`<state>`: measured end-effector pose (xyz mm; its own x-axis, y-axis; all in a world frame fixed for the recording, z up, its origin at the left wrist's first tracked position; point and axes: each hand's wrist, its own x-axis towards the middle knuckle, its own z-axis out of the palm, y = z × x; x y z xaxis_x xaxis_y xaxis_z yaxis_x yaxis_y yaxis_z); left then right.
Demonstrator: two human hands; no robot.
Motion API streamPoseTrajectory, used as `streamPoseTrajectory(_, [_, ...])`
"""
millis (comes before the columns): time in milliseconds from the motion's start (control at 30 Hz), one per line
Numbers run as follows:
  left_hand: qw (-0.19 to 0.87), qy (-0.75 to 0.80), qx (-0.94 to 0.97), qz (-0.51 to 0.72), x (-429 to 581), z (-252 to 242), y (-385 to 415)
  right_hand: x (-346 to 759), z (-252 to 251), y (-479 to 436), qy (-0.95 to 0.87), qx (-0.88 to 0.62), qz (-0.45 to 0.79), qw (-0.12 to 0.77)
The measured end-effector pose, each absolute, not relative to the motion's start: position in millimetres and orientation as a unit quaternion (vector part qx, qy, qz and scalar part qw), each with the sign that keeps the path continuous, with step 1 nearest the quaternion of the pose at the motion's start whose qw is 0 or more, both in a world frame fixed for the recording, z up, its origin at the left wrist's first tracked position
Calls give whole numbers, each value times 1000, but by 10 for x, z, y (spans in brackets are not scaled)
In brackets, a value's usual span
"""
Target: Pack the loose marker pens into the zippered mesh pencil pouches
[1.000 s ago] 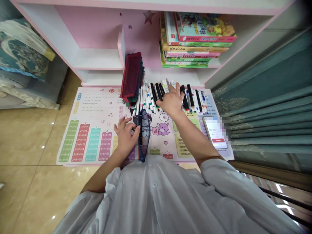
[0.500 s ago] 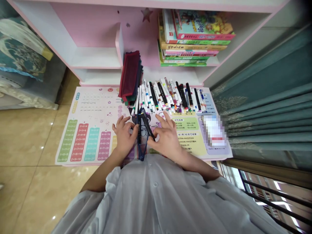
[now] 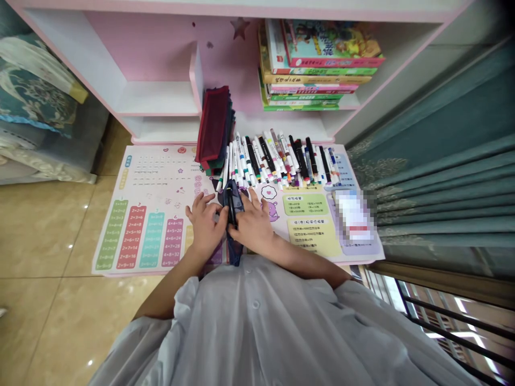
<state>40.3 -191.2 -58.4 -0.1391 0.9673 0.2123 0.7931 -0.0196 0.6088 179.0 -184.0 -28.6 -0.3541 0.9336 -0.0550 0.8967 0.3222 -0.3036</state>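
Note:
A dark blue mesh pencil pouch [image 3: 234, 254] lies lengthwise at the desk's front edge, its mouth parted. My left hand [image 3: 206, 222] pinches its left edge between thumb and index finger, the other fingers spread. A black marker [image 3: 232, 208] is inside the pouch opening, pointing away from me. My right hand [image 3: 254, 226] is over the pouch's right side, thumb and fingertips closed at the marker's near end; the exact grip is partly hidden. Just beyond the pouch, a row of loose markers [image 3: 277, 158] with white and black barrels spreads to the right.
A stack of mesh pouches [image 3: 214, 126], dark red on top, leans at the left end of the markers. Books [image 3: 317, 80] are piled on the shelf behind. A blurred phone [image 3: 354, 214] rests at the right of the printed desk mat [image 3: 139, 236]. A curtain [image 3: 442, 161] hangs at the right.
My right hand has moved left with a black marker, from the pouch's right side into its opening. The left hand has stayed at the pouch's left edge.

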Motion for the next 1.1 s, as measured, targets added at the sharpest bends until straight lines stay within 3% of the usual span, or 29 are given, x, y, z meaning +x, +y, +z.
streamPoseTrajectory(100, [141,686,641,314,405,-576,-1915,1833,-333,-1819,-816,-554,146,77])
streamPoseTrajectory(200, [141,684,643,315,401,-587,-1917,1961,-320,-1716,-807,-555,130,154])
streamPoseTrajectory(367, [141,682,643,317,398,-599,-1915,2307,-189,-1210,-734,-629,4,257])
streamPoseTrajectory(567, [142,682,643,318,399,-589,-1911,2645,-239,-539,-674,-714,-95,165])
streamPoseTrajectory(967, [149,686,640,313,397,-570,-1906,2691,-370,-350,-661,-735,-65,138])
streamPoseTrajectory(1100, [144,686,640,316,393,-585,-1906,2665,-282,-458,-660,-728,-54,177])
